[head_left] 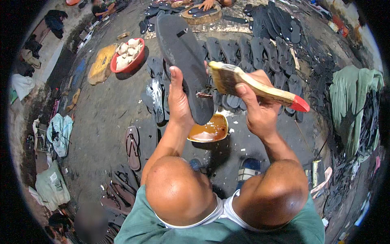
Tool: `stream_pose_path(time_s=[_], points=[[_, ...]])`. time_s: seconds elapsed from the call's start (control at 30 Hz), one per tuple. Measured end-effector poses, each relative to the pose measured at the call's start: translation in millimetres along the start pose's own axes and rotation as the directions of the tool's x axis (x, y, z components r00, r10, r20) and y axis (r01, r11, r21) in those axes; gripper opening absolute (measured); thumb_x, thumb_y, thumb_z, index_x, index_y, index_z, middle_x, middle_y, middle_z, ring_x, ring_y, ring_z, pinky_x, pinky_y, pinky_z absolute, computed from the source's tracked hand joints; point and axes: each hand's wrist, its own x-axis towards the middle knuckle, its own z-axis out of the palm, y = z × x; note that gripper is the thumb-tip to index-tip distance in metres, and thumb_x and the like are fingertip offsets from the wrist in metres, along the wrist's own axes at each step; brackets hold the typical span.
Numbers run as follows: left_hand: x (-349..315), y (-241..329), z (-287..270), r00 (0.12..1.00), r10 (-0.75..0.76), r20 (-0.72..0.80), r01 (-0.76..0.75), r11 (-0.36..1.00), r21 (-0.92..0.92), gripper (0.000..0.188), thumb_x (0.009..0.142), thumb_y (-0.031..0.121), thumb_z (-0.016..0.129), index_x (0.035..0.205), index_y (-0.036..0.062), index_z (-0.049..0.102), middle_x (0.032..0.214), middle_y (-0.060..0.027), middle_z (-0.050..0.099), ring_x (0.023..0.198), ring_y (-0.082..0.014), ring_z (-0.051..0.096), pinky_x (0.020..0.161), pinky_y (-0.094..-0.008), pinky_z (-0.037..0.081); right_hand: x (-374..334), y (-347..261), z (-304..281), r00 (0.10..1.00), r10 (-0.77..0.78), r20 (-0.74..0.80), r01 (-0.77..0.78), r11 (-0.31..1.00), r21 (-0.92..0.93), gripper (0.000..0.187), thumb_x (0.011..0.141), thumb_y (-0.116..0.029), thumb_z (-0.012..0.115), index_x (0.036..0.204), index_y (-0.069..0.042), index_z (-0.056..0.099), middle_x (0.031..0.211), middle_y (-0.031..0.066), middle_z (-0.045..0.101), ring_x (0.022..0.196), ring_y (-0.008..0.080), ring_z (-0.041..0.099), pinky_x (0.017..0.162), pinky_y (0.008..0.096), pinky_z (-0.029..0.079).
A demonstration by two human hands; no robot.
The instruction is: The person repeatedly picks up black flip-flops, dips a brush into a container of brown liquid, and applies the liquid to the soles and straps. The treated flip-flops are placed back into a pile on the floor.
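My left hand (178,99) grips a long black sandal sole (183,61), held up and tilted away from me. My right hand (258,110) holds a wide paintbrush (252,83) with a pale wooden handle and a red tip; its bristles sit close to the sole's right edge. Below both hands, on the ground, stands a bowl of brown glue (209,130). My bare knees fill the lower middle of the view.
Many black soles (252,51) lie in rows on the dark ground ahead. A red basin with pale blocks (128,53) stands at the upper left. Brown sandals (132,146) lie at my left. Green cloth (351,97) hangs at the right. Another person's hand (208,4) works at the top.
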Motion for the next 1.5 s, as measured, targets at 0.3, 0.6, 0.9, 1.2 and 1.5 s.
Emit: stream_pose_path(time_s=[0.3, 0.6, 0.9, 1.2, 1.5], points=[[5.6, 5.7, -2.1, 0.99, 0.131, -0.05, -0.131, 0.991, 0.012, 0.083, 0.085, 0.07, 0.055, 0.13, 0.0004, 0.051, 0.118, -0.0122, 0.062, 0.104, -0.019, 0.061, 0.092, -0.0332, 0.051, -33.1, -2.4, -5.4, 0.878, 0.12, 0.464, -0.201, 0.971, 0.129, 0.017, 0.087, -0.01, 0.072, 0.102, -0.002, 0.069, 0.089, 0.0052, 0.061, 0.081, 0.0151, 0.058, 0.071, 0.0305, 0.045], [-4.9, -2.2, 0.1, 0.978, 0.189, 0.085, -0.195, 0.978, 0.073, 0.074, 0.087, 0.059, 0.063, 0.129, -0.0004, 0.051, 0.118, -0.0121, 0.064, 0.105, -0.02, 0.063, 0.095, -0.0343, 0.05, -7.4, 15.5, -4.2, 0.954, 0.291, -0.067, -0.284, 0.954, 0.094, 0.015, 0.09, -0.011, 0.069, 0.099, 0.001, 0.068, 0.087, 0.0048, 0.066, 0.084, 0.0122, 0.061, 0.075, 0.0297, 0.048], [-1.5, -3.3, -0.9, 0.99, 0.136, 0.029, -0.138, 0.989, 0.057, 0.081, 0.09, 0.07, 0.046, 0.137, 0.0032, 0.045, 0.124, -0.0106, 0.06, 0.109, -0.0208, 0.06, 0.096, -0.0373, 0.049, -7.7, 17.7, -8.2, 0.996, 0.081, -0.044, -0.085, 0.991, -0.105, 0.016, 0.088, -0.009, 0.071, 0.102, 0.0, 0.069, 0.09, 0.0055, 0.064, 0.081, 0.0156, 0.06, 0.071, 0.0295, 0.048], [-22.3, -20.3, 5.4, 0.963, -0.015, 0.271, -0.034, 0.984, 0.177, 0.042, 0.1, 0.035, 0.056, 0.129, 0.0041, 0.055, 0.118, -0.0078, 0.065, 0.105, -0.0166, 0.063, 0.092, -0.0323, 0.051, 73.2, -19.1, -0.2, 0.984, -0.145, -0.107, 0.116, 0.963, -0.243, 0.015, 0.091, -0.012, 0.069, 0.098, 0.001, 0.067, 0.088, 0.0056, 0.066, 0.079, 0.011, 0.059, 0.072, 0.0275, 0.048], [-22.5, -21.1, -0.7, 0.95, -0.229, 0.214, 0.148, 0.93, 0.336, 0.05, 0.099, 0.045, 0.052, 0.128, 0.0032, 0.055, 0.119, -0.0046, 0.063, 0.108, -0.0125, 0.06, 0.094, -0.029, 0.049, 49.9, -9.9, -0.8, 0.978, -0.152, -0.141, 0.135, 0.983, -0.126, 0.015, 0.089, -0.013, 0.071, 0.098, -0.001, 0.07, 0.093, 0.0077, 0.068, 0.082, 0.0147, 0.062, 0.071, 0.0294, 0.049]])
